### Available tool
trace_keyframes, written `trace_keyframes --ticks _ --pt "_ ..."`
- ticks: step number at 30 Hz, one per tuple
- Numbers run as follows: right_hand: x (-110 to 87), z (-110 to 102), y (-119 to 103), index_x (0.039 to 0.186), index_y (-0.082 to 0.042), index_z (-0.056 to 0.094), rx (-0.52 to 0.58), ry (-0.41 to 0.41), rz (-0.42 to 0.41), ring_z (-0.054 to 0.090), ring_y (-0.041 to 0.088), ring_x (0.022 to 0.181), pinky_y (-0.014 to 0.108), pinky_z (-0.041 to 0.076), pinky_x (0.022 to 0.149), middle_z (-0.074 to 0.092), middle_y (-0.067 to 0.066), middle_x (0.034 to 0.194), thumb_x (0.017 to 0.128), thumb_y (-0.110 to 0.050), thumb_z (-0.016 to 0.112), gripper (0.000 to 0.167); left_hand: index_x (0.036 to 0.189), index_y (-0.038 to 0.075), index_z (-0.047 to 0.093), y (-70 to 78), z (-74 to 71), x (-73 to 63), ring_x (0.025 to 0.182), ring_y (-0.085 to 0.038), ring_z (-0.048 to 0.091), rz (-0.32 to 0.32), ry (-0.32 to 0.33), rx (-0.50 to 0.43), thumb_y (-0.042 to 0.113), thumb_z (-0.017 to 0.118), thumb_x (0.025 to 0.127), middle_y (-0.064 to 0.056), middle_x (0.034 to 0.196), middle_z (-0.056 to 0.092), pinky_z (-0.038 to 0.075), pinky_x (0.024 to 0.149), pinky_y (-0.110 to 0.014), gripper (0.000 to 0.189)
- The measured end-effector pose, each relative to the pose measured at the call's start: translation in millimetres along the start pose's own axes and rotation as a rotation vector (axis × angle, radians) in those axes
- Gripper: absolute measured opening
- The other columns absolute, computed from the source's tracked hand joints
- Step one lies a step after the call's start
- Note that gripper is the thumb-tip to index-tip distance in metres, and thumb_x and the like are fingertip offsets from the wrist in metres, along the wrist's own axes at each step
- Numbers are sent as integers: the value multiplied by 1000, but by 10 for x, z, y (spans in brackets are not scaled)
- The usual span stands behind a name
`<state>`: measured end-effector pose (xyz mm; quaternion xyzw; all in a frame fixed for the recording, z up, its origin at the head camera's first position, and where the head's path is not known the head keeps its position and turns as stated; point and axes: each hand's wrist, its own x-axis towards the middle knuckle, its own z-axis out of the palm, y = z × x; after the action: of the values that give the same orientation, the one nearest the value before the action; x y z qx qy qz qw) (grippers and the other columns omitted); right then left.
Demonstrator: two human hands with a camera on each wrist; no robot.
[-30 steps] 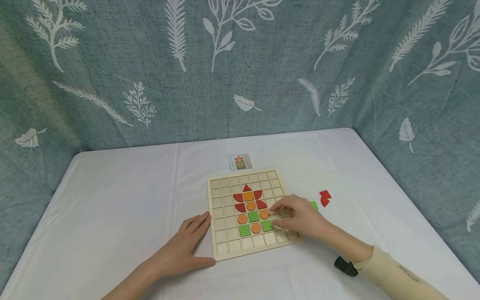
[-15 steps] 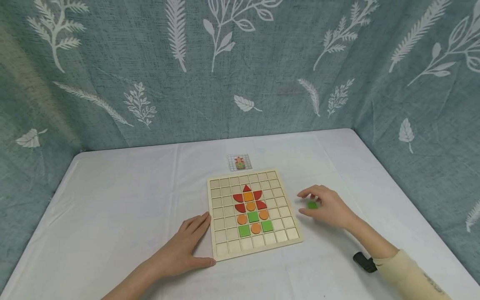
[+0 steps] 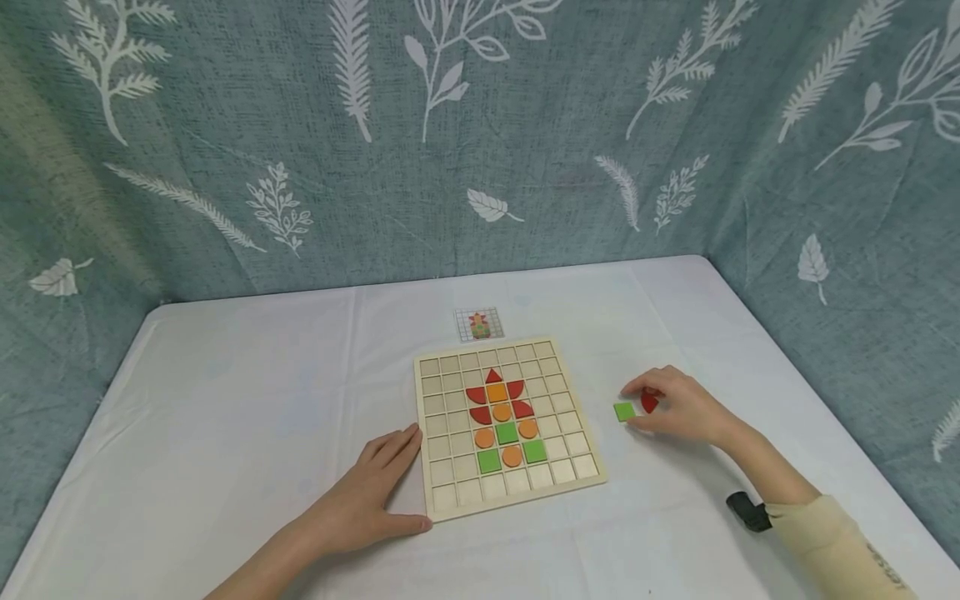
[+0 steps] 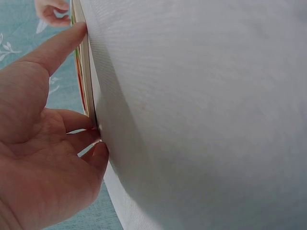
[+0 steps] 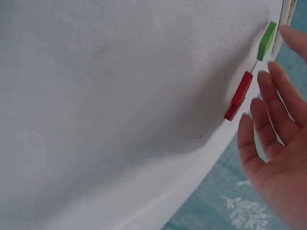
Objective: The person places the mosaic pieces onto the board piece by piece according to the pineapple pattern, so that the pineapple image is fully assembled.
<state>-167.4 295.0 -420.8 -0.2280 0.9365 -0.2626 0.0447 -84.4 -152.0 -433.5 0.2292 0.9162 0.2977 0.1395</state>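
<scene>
My left hand (image 3: pixel 363 498) touches the left edge and near corner of a wooden grid board (image 3: pixel 444 498). Its thumb and fingers lie spread along the rim in the left wrist view. Set in the board's cells are red quarter-round pieces (image 3: pixel 477 415), a red triangle (image 3: pixel 492 377), orange discs (image 3: pixel 512 456), an orange square (image 3: pixel 497 392) and green squares (image 3: pixel 489 461). Right of the board, my right hand (image 3: pixel 677 408) hovers with loosely bent fingers, holding nothing. Beneath and beside it lie a loose green square (image 5: pixel 266 41) and red pieces (image 5: pixel 241 89), partly hidden in the head view.
A small pattern card (image 3: pixel 479 325) lies behind the board, showing a coloured figure on a grid. White cloth (image 3: pixel 247 400) covers the table. A patterned teal curtain (image 3: pixel 420 200) hangs behind and at the sides.
My right hand has left the green square on the board and moved right, off the board, to the loose pieces. The left hand and the board stay where they were.
</scene>
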Motion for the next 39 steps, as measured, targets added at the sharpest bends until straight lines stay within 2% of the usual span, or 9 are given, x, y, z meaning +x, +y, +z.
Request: trace_keyframes --ticks 6,16,21,27,33,39 --pt "7 19 9 106 -10 71 -7 -28 7 48 16 85 31 42 73 59 -6 86 80 -16 81 29 152 -1 27 -4 8 5 142 -35 21 -1 -3 2 54 75 78 -13 159 23 32 107 -55 104" --pt "27 55 46 101 -12 72 12 -3 -39 48 14 81 29 43 70 59 -7 85 81 -14 80 22 152 -1 27 -4 7 4 142 -35 21 -2 -1 2 53 76 78 -13 159 23 32 107 -55 104" --pt "32 58 33 99 -13 72 -2 5 -30 48 13 79 28 43 68 59 -8 83 81 -17 81 21 152 -2 26 -2 -12 -3 142 -36 21 3 1 0 54 76 78 -14 159 23 32 107 -56 105" --pt "47 64 -80 99 -16 73 -45 45 -3 51 13 80 27 44 67 63 -8 90 79 -18 82 22 152 -2 26 -1 -23 -9 141 -36 22 11 6 1 55 75 79 -14 158 24 32 107 -56 105" --pt "80 114 -249 98 -18 74 -16 65 -3 54 15 83 29 45 67 66 -9 93 78 -18 82 22 152 -2 27 -5 -10 -8 141 -35 22 8 8 4 54 75 78 -14 158 24 32 107 -55 104" --pt "111 213 -412 97 -22 73 44 89 -51 56 15 88 38 46 78 67 -14 94 77 -23 84 23 152 -2 27 -3 -16 -8 142 -35 21 1 3 -3 55 75 78 -13 159 24 32 107 -55 105"
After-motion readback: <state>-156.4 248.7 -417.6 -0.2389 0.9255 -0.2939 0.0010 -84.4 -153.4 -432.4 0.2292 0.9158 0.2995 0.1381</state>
